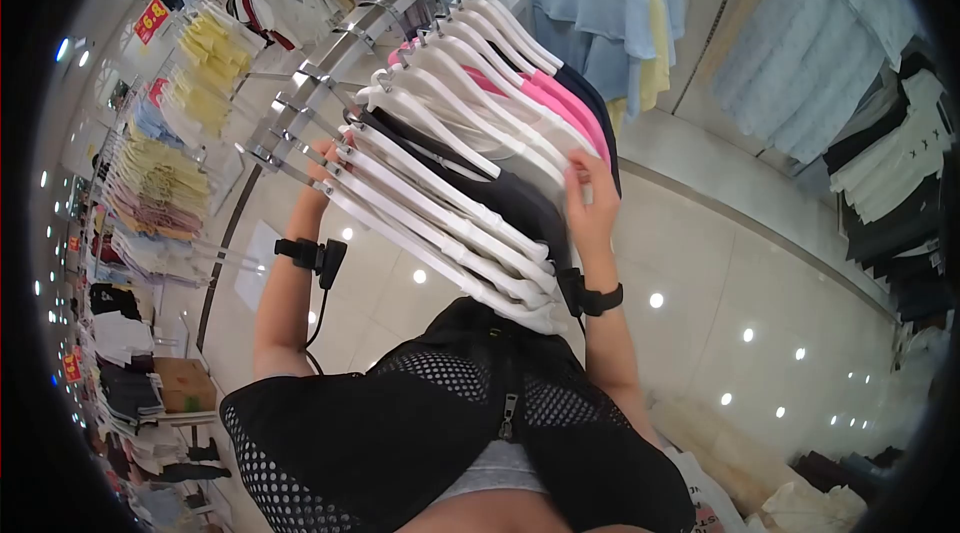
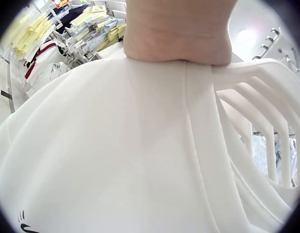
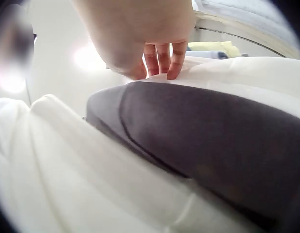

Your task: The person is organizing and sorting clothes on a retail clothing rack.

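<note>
White hangers (image 1: 440, 223) with garments hang in a row from a chrome rail in front of me. My right hand (image 1: 596, 201) is at the shoulder of a white garment (image 3: 247, 73), its fingers bent down and thumb in, pinching the cloth. Just nearer hangs a dark grey garment (image 3: 203, 126). On the other side, my left hand (image 1: 322, 161) is at the hook end of the nearest hangers, its fingers mostly hidden behind them; I cannot tell whether they grip. A white top (image 2: 111, 131) fills the left wrist view below that wrist.
The chrome rail (image 1: 345, 43) runs away from me, with a pink garment (image 1: 570, 105) farther along. Light blue shirts (image 1: 590, 8) hang beyond it. Racks of yellow clothes (image 1: 150, 173) stand left; dark folded clothes (image 1: 890, 183) lie right. Tiled floor (image 1: 700, 273) shows below.
</note>
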`<act>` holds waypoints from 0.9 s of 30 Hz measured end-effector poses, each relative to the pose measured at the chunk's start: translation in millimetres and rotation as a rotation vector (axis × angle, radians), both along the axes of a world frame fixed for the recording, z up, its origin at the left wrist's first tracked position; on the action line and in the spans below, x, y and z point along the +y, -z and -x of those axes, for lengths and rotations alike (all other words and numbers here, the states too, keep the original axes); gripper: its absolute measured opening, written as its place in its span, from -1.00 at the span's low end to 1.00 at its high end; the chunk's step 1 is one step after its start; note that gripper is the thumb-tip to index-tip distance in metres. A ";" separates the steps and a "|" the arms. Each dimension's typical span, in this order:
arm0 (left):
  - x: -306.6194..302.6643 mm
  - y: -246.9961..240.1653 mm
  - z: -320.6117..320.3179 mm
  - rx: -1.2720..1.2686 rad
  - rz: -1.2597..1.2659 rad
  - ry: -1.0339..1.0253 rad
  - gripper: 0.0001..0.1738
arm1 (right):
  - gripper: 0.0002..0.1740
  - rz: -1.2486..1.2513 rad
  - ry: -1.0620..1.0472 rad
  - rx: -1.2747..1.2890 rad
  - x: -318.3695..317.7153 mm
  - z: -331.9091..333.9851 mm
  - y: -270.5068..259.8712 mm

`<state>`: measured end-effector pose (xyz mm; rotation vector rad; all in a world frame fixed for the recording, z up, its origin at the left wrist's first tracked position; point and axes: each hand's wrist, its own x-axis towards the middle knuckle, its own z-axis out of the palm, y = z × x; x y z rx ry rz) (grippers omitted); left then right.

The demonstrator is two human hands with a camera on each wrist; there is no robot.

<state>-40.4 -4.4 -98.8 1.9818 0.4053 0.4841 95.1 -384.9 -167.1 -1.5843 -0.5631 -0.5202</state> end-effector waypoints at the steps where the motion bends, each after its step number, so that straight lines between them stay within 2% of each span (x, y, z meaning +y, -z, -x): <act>1: -0.8 2.2 5.4 0.002 0.006 -0.019 -0.44 | -0.65 -0.087 -0.034 0.187 0.7 -3.0 7.0; 2: 0.0 2.3 6.6 0.020 0.001 -0.024 -0.44 | -0.65 -0.082 -0.042 0.193 -1.5 -3.7 14.7; 4: -6.9 -3.2 7.7 0.036 -0.002 -0.035 -0.44 | -0.62 0.355 -0.074 0.415 -10.8 -2.3 17.8; 5: -12.4 -7.5 6.3 0.044 0.001 -0.032 -0.44 | -0.59 0.380 -0.180 0.351 -9.6 -10.1 54.7; 6: -14.5 -11.1 6.8 0.049 0.000 -0.031 -0.44 | -0.59 0.379 -0.189 0.349 -8.1 -11.6 80.2; 8: -10.8 -6.3 7.0 0.045 -0.006 -0.031 -0.44 | -0.56 0.349 -0.320 0.079 -13.8 -4.0 122.2; 10: -9.3 -3.9 6.1 0.029 0.008 -0.062 -0.45 | -0.56 0.385 -0.233 0.344 -22.1 3.6 160.5; 11: -8.4 -3.7 6.1 0.026 0.007 -0.064 -0.45 | -0.56 0.384 -0.234 0.340 -29.3 4.4 185.2; 13: -8.4 -2.2 6.6 0.031 0.026 -0.072 -0.46 | -0.58 0.615 0.010 0.671 -47.4 5.3 224.2; 14: -8.7 -2.0 5.6 0.022 0.030 -0.072 -0.46 | -0.58 0.618 0.013 0.662 -54.2 3.8 224.7; 16: -11.0 -8.2 5.8 0.039 0.054 -0.046 -0.48 | -0.59 0.542 0.295 0.643 -59.7 -3.7 207.0; 17: -16.8 -12.0 6.0 0.031 0.047 -0.046 -0.49 | -0.59 0.383 0.327 0.436 -62.4 -14.4 190.6; 18: -11.7 -10.4 8.2 0.025 0.047 -0.059 -0.49 | -0.59 0.220 0.348 0.233 -58.3 -20.1 140.8; 20: -3.3 -2.0 3.4 0.029 0.014 -0.038 -0.50 | -0.58 0.086 0.240 0.186 -50.7 -9.0 67.3; 21: -10.6 -8.7 5.0 -0.001 0.113 0.030 -0.52 | -0.57 0.047 0.093 0.179 -48.2 2.4 21.8; 22: -13.8 -15.6 8.3 0.000 0.114 0.030 -0.52 | -0.56 0.007 -0.061 0.168 -48.8 13.3 -20.3; 23: -16.1 -20.2 8.7 0.024 0.037 0.038 -0.53 | -0.56 0.087 -0.293 0.043 -52.4 31.6 -54.8; 24: -15.0 -18.1 4.0 0.043 -0.033 0.051 -0.54 | -0.56 0.176 -0.519 -0.082 -52.7 46.0 -75.9; 26: 7.1 -2.7 5.8 0.078 0.000 0.085 -0.59 | -0.52 0.211 -0.618 -0.099 -45.3 55.8 -84.7; 27: 16.6 4.5 3.2 -0.018 -0.035 0.123 -0.60 | -0.52 0.220 -0.612 -0.102 -34.1 59.6 -85.2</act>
